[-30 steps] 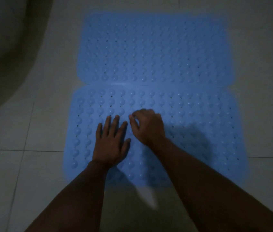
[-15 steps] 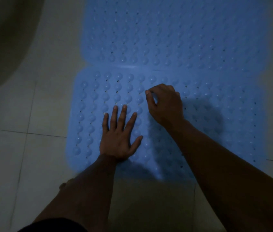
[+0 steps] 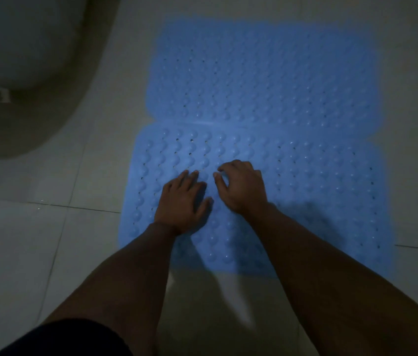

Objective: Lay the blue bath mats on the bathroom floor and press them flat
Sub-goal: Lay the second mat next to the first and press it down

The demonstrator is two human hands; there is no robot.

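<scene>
Two blue bath mats with rows of bumps and small holes lie on the tiled floor, end to end. The far mat (image 3: 267,73) meets the near mat (image 3: 318,191) along a seam. My left hand (image 3: 183,201) rests palm down on the near mat's left half, fingers pointing away from me. Right beside it, my right hand (image 3: 242,187) touches the same mat with its fingers curled and fingertips down on the bumps. It holds nothing that I can see.
A large rounded white fixture (image 3: 23,60), dim in the low light, fills the upper left corner. Pale floor tiles (image 3: 36,240) with grout lines surround the mats. A dark garment edge (image 3: 61,337) shows at the bottom left.
My right hand has drawn back toward me and closer to the left hand. The left hand's fingers have come together. The view has pulled back, showing the far mat whole.
</scene>
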